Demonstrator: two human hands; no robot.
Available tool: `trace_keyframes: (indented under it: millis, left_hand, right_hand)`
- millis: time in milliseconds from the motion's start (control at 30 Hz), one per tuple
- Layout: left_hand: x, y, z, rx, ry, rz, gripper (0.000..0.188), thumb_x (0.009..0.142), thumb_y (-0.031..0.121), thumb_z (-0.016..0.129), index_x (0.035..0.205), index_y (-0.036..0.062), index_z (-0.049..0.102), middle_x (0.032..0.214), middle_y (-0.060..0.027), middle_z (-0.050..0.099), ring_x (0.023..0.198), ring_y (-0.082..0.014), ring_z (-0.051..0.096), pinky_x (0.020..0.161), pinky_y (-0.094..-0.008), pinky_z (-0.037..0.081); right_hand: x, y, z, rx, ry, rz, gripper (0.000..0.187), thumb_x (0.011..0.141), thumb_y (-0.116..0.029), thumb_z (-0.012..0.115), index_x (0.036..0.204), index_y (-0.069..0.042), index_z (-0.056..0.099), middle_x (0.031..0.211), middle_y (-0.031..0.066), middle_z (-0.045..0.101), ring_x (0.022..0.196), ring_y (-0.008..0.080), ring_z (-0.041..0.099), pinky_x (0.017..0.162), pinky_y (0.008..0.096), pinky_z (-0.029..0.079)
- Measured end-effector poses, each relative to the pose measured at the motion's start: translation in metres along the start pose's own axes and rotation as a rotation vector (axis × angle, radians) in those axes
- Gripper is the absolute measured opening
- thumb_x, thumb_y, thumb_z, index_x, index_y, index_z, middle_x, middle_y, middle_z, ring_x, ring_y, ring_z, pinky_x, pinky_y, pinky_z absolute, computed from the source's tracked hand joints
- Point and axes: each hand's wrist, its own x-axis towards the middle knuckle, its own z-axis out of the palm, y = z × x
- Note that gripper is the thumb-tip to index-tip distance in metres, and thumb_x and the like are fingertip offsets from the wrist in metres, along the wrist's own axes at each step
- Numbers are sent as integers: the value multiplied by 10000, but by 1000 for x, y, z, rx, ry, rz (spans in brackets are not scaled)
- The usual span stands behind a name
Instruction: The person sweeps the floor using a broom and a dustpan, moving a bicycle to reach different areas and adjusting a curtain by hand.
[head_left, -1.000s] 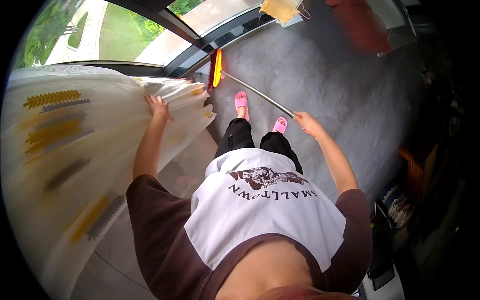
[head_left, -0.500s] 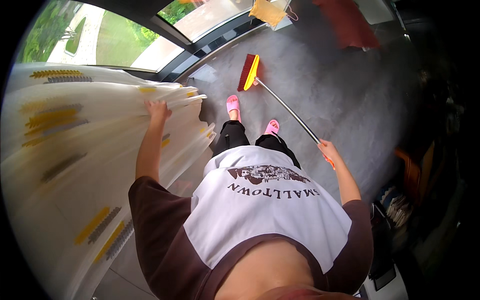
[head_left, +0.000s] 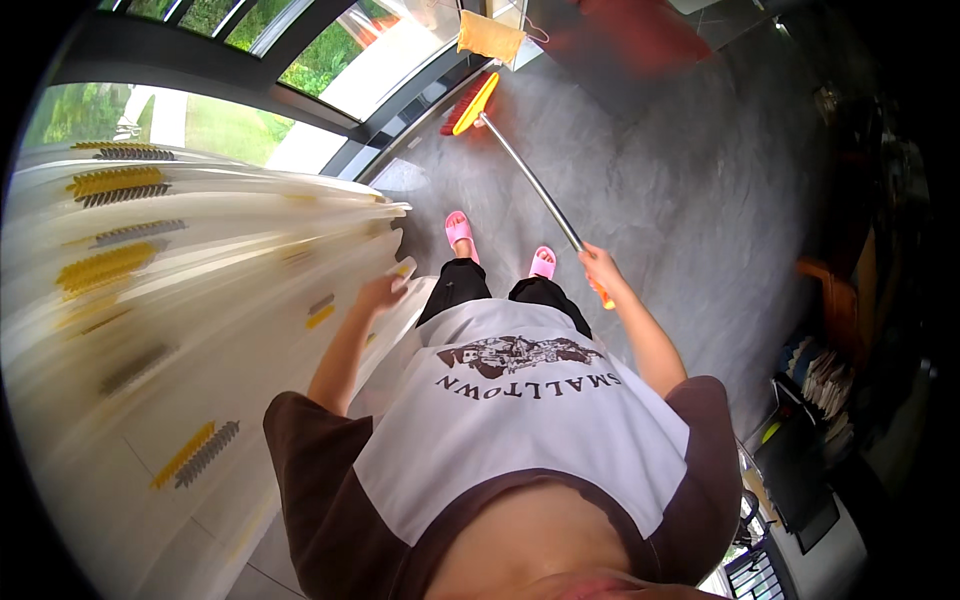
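A broom (head_left: 537, 187) with a metal handle, a yellow head and dark red bristles slants across the floor ahead of me. My right hand (head_left: 602, 268) is wrapped round the top of its handle, where an orange end sticks out below the fist. The bristles rest by the foot of the window frame. To my left hangs a sheer white curtain (head_left: 230, 330) with yellow and grey leaf patterns. At its near edge, my left hand (head_left: 382, 293) has its fingers closed on the fabric.
My feet in pink slippers (head_left: 459, 230) stand on the grey floor (head_left: 700, 200). A dark-framed window (head_left: 350, 128) runs along the far left. Beyond the broom are a yellow cloth bundle (head_left: 490, 37) and a red cloth (head_left: 640, 35). Dark furniture (head_left: 835, 310) lines the right side.
My left hand has moved right and nearer to me, to the curtain's edge. My right hand has shifted left with the broom, and the broom head has gone farther away toward the window frame.
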Motion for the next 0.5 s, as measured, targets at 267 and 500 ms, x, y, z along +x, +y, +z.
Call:
trace_keyframes:
  millis: [267, 500]
  left_hand:
    - [-75, -62, 69, -208, -126, -227, 312, 693, 303, 507, 936, 107, 513, 891, -112, 545, 857, -257, 503, 715, -325, 395]
    - [-91, -82, 70, -366, -107, -203, 280, 701, 288, 510, 911, 103, 523, 846, -99, 557, 816, -225, 521, 689, -306, 399]
  right_hand:
    - [92, 1, 88, 267, 61, -63, 387, 743, -209, 460, 1109, -102, 397, 475, -3, 386, 348, 89, 386, 298, 227, 319]
    - [83, 16, 140, 214, 154, 93, 448, 739, -268, 459, 1150, -131, 346, 487, 23, 406, 362, 112, 407, 319, 241, 344]
